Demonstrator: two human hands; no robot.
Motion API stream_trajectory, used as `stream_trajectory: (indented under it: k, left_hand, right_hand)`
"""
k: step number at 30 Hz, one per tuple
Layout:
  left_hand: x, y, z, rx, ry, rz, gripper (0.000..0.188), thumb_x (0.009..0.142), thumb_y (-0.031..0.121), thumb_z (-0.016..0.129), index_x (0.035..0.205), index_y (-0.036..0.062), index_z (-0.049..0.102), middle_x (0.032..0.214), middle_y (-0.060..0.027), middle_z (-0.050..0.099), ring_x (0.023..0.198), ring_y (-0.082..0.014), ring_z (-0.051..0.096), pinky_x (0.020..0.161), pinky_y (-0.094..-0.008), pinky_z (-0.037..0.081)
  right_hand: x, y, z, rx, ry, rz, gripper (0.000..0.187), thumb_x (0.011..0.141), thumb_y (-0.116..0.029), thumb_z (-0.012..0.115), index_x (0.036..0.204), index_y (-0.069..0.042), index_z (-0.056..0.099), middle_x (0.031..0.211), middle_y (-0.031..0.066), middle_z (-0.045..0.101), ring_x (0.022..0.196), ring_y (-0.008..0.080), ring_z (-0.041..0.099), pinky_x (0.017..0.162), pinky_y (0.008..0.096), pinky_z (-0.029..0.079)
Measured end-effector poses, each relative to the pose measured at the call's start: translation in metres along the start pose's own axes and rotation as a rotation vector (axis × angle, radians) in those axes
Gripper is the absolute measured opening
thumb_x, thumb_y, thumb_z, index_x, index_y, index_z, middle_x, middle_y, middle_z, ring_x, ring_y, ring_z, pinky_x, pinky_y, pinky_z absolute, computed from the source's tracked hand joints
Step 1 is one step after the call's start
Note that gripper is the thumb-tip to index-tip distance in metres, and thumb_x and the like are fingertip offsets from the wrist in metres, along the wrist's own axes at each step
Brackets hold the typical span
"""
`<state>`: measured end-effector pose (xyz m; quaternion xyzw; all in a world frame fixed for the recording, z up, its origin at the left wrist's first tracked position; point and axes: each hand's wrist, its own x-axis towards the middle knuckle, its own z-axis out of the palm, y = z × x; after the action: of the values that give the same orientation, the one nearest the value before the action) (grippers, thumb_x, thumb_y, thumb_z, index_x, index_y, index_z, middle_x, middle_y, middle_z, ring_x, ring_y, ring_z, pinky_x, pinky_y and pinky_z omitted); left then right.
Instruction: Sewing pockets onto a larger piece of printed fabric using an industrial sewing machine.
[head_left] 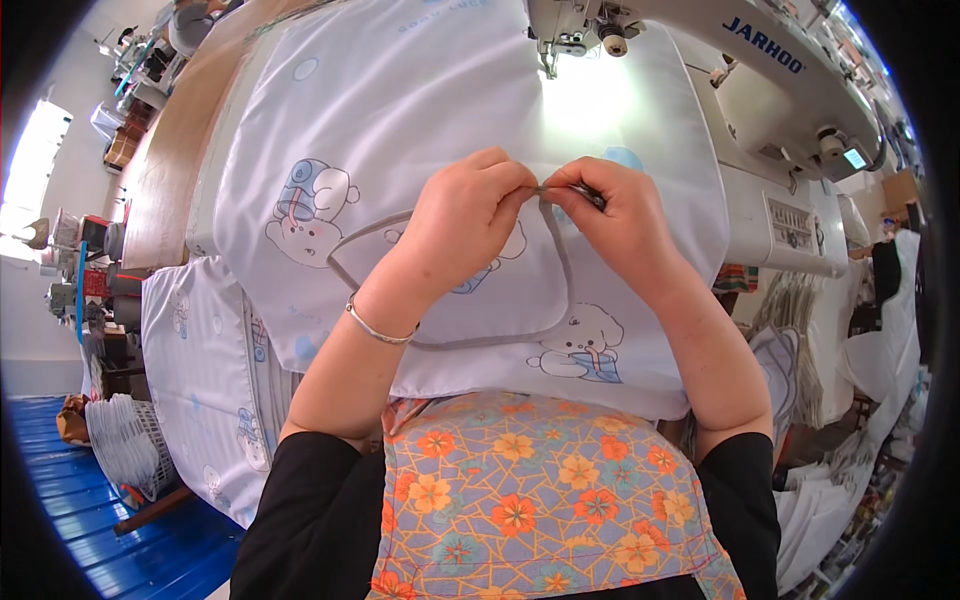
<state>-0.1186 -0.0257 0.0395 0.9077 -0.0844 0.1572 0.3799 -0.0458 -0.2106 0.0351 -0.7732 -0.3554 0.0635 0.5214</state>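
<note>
My left hand [470,205] and my right hand [612,205] meet over a white printed cloth [420,110], close in front of the sewing machine's presser foot [549,66]. Both pinch the grey binding [566,255] between thumbs and fingertips, at the upper corner of a rounded white piece [515,310] edged with it. This piece lies flat on the larger cloth, partly hidden under my left hand and forearm. Tucked in my right fingers is a small dark tool [592,194], perhaps thread snips; its shape is mostly covered. Cartoon puppies with blue cups decorate the fabric.
The white sewing machine [700,40] spans the top right, its lamp lighting the cloth. More printed cloth [200,350] hangs at the left beside a wooden table edge [170,190]. Stacked fabric pieces [805,350] stand at the right. A white basket [140,445] sits at lower left.
</note>
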Motion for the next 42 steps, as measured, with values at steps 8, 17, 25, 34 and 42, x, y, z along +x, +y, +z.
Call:
stream_trajectory:
  k: [8,17,25,34,42]
  left_hand:
    - [0.024,-0.044,-0.067,0.298,-0.084,-0.133,0.017,0.084,0.002,0.064,0.101,0.0036,0.069,0.096,-0.0139,0.068,0.091,-0.0338,0.065,0.080,-0.0393,0.052]
    - [0.091,-0.057,-0.005,0.424,-0.206,0.203,0.030,0.091,0.016,0.062,0.115,-0.0006,0.065,0.124,-0.0144,0.063,0.118,-0.0324,0.058,0.100,-0.0423,0.047]
    - [0.098,-0.082,0.039,0.528,-0.064,0.316,0.042,0.094,0.024,0.059,0.125,-0.0039,0.060,0.133,-0.0169,0.059,0.130,-0.0289,0.051,0.111,-0.0419,0.037]
    - [0.104,-0.086,0.045,0.517,-0.047,0.304,0.039,0.093,0.022,0.058,0.124,-0.0028,0.060,0.135,-0.0181,0.057,0.132,-0.0290,0.049,0.111,-0.0425,0.037]
    - [0.111,-0.090,0.042,0.506,-0.084,0.289,0.034,0.095,0.024,0.058,0.119,0.0018,0.062,0.137,-0.0210,0.056,0.134,-0.0325,0.047,0.112,-0.0479,0.036]
  right_hand:
    - [0.055,0.028,-0.026,-0.064,-0.014,0.175,0.009,0.090,-0.011,0.066,0.089,-0.002,0.068,0.073,-0.0010,0.062,0.063,0.0063,0.050,0.059,0.0238,0.044]
    - [0.131,0.089,-0.016,-0.309,0.060,0.260,0.015,0.087,-0.022,0.066,0.088,-0.008,0.071,0.071,0.0080,0.069,0.066,0.0232,0.067,0.065,0.0372,0.052]
    - [0.106,0.088,-0.016,-0.747,0.134,-0.188,0.018,0.086,-0.012,0.064,0.102,-0.012,0.072,0.080,0.0097,0.070,0.073,0.0297,0.068,0.066,0.0386,0.053]
    - [0.092,0.085,-0.021,-0.816,0.129,-0.197,0.031,0.079,-0.004,0.066,0.108,-0.013,0.072,0.085,0.0080,0.068,0.075,0.0280,0.066,0.067,0.0391,0.054]
    - [0.057,0.062,-0.023,-0.685,0.080,-0.156,0.031,0.075,0.000,0.070,0.105,-0.010,0.071,0.104,0.0083,0.067,0.078,0.0269,0.068,0.068,0.0370,0.055]
